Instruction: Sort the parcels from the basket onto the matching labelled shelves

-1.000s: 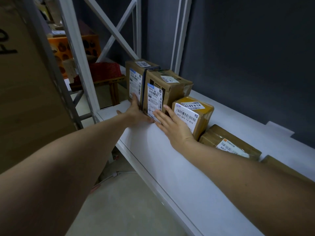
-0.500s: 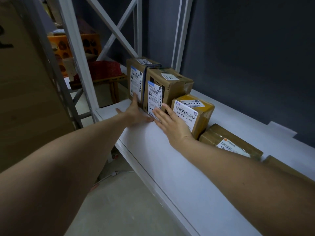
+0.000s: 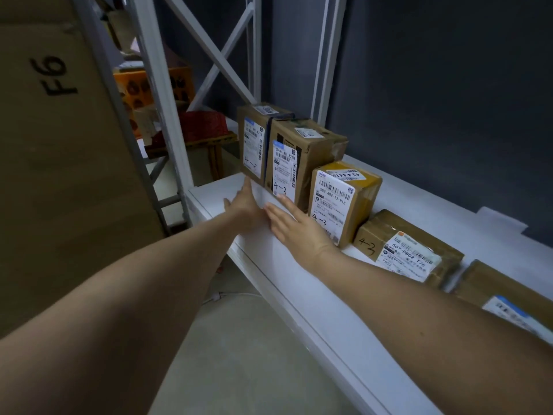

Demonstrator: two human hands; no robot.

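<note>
Parcels lined up on shelf, both hands flat

Parcels sit in a row on white shelf (image 3: 314,295), mid-frame to lower right, several marked "4-3". Left hand (image 3: 244,206) open, fingers together, tips at base of leftmost parcel (image 3: 254,145). Right hand (image 3: 294,226) spread flat, fingertips touching second parcel (image 3: 302,163). Yellow-taped parcel (image 3: 341,199) just right of that hand; flat parcel (image 3: 407,250) further right.

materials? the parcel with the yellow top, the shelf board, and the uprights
Yellow-topped parcel: looks like brown cardboard wrapped in glossy yellowish tape, judging by the sheen; white paper labels.
Shelf board: smooth matte white, probably painted or laminated; core not visible.
Uprights: likely white-painted metal, thin profiles with diagonal bracing.
</note>
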